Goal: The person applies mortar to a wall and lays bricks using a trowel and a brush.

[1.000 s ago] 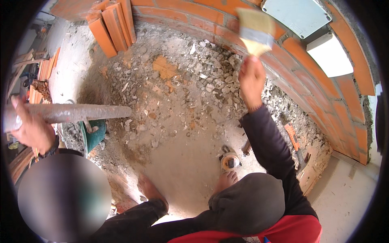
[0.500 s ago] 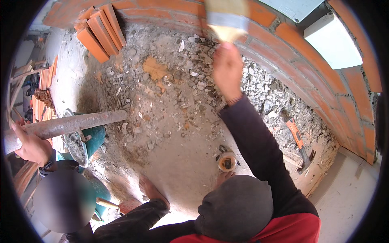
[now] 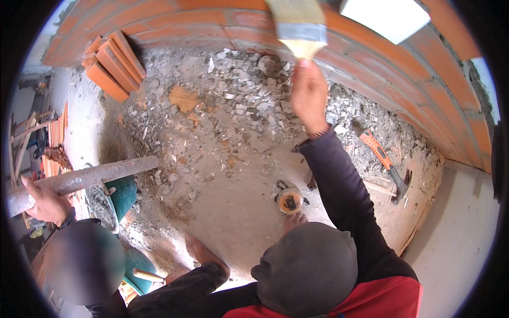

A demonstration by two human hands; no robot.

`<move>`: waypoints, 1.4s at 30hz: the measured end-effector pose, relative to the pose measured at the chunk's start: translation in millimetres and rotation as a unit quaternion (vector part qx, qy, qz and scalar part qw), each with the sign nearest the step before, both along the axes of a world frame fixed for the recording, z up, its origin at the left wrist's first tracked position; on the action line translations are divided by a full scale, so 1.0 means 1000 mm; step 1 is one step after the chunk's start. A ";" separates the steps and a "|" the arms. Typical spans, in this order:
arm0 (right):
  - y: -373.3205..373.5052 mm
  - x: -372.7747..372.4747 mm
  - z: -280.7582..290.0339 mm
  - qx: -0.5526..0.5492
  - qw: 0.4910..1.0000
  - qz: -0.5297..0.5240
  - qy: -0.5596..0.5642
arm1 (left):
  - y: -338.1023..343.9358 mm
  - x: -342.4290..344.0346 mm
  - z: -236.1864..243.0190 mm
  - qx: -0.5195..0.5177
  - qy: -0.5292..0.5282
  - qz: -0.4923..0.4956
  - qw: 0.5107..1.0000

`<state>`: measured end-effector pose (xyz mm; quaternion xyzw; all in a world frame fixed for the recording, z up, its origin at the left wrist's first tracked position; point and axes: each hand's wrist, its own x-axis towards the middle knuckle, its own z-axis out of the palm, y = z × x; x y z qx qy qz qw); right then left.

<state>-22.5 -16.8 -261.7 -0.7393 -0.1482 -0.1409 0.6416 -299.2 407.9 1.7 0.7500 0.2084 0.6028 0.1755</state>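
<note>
My right hand (image 3: 309, 95) grips the pale handle of a wide paintbrush (image 3: 300, 31) with a metal band and tan bristles, held in front of the brick wall (image 3: 212, 21). The bristle tips run past the top edge, so contact with the wall cannot be told. On the far left my left hand (image 3: 49, 205) is closed around a thick, rough, greyish pole (image 3: 108, 170). A round tub (image 3: 291, 203) with orange-brown contents and a dark object in it stands by a bare foot (image 3: 293, 221). A blurred disc hides part of the lower left.
Flat orange bricks (image 3: 108, 69) are stacked at the far left. Rubble (image 3: 249, 95) lines the wall's foot. An orange-handled hammer (image 3: 386, 164) lies at right. Beneath the pole stands a green bucket (image 3: 123, 199). A white panel (image 3: 387, 18) shows at the wall's top. A rounded dark grey shape (image 3: 313, 270) fills the lower middle.
The whole view has turned and shifted, showing more wall at upper left. My right hand has moved rightward with the paintbrush. My left hand stays on the pole.
</note>
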 end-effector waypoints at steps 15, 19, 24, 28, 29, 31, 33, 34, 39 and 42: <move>-0.029 -0.019 0.012 -0.019 0.996 -0.052 0.069 | -0.035 0.021 0.003 -0.030 -0.026 0.033 0.999; -0.076 -0.028 0.005 0.034 0.988 -0.120 0.087 | -0.039 0.017 0.005 -0.018 -0.016 0.110 0.994; -0.091 -0.032 0.010 0.354 0.905 -0.097 0.215 | -0.018 -0.004 0.012 0.000 0.060 0.120 0.991; -0.033 -0.005 -0.018 0.145 0.982 -0.039 0.114 | -0.030 0.026 0.005 -0.017 -0.015 0.094 0.995; -0.017 -0.004 -0.015 0.030 0.998 -0.046 0.044 | -0.030 0.023 0.005 -0.103 -0.059 0.009 0.993; -0.009 -0.001 -0.016 -0.105 0.994 -0.040 0.000 | -0.033 0.005 0.011 -0.109 0.019 -0.040 0.993; -0.018 -0.004 -0.012 -0.179 0.982 -0.054 -0.013 | -0.031 -0.038 0.026 -0.181 0.153 -0.045 0.970; -0.033 0.002 -0.027 -0.259 0.964 -0.049 -0.027 | -0.040 -0.068 0.022 -0.142 0.168 -0.062 0.974; -0.183 0.012 -0.101 0.124 0.987 -0.011 0.104 | -0.126 -0.174 0.010 -0.413 0.382 -0.282 0.777; -0.126 -0.021 -0.060 0.256 0.945 -0.050 0.199 | -0.169 -0.251 -0.040 -0.685 0.153 -0.144 0.698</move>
